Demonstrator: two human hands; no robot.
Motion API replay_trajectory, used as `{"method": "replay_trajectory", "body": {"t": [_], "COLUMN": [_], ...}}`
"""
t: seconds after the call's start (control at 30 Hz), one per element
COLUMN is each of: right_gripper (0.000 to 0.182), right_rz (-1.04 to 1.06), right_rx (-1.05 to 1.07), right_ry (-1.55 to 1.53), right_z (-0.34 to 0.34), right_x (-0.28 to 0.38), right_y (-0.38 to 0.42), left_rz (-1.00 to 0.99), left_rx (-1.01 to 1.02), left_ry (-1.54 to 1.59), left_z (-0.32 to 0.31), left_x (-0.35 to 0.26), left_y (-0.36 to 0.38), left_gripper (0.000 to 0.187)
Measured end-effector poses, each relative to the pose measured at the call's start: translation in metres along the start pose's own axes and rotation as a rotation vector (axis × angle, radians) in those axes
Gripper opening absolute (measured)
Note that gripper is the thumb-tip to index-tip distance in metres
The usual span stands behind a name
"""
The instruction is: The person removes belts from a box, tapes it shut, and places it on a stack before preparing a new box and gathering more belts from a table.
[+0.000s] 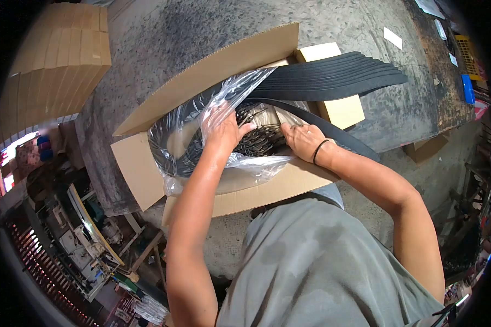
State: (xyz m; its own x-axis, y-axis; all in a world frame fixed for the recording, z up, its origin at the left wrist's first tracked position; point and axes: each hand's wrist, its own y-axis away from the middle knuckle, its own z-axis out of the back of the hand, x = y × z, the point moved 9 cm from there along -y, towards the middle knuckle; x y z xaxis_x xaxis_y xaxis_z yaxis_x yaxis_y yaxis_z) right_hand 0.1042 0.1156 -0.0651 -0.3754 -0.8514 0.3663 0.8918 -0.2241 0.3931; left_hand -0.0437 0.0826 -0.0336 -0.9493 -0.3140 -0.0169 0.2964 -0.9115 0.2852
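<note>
An open cardboard box [202, 76] holds a clear plastic bag [174, 131] with many thin black pieces [261, 140] bunched inside. My left hand [223, 131] reaches into the bag, thumb apart from the fingers. Clear film partly covers those fingers, which rest by the black pieces. On the right side of the opening, my right hand [305, 140] has its fingers bent and close together; what they pinch, if anything, is hidden. A stack of long black strips [333, 76] lies across the box's far right end. One more black strip [333, 131] curves past my right wrist.
Flattened cardboard cartons [60, 65] stand stacked at the left. A pale carton [341, 111] sits under the black strips on the worn grey table [163, 32]. A white paper slip [393, 38], a blue object [468, 89] and a yellow crate [468, 57] are at the right.
</note>
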Motion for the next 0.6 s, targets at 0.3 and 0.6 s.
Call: {"method": "replay_trajectory", "body": {"t": [0.3,0.6], "right_gripper": [0.018,0.038], "right_rz": [-0.011,0.061], "right_rx": [-0.007,0.07], "right_ry": [-0.135,-0.312], "right_z": [-0.003,-0.004], "right_x": [-0.007,-0.015], "right_y": [-0.006,-0.007], "left_rz": [-0.059,-0.033], "left_rx": [0.007,0.195], "left_ry": [0.222,0.079], "left_z": [-0.004,-0.025], "left_x": [-0.022,-0.047], "left_y": [0.007,0.019], "left_gripper": [0.113,0.129]}}
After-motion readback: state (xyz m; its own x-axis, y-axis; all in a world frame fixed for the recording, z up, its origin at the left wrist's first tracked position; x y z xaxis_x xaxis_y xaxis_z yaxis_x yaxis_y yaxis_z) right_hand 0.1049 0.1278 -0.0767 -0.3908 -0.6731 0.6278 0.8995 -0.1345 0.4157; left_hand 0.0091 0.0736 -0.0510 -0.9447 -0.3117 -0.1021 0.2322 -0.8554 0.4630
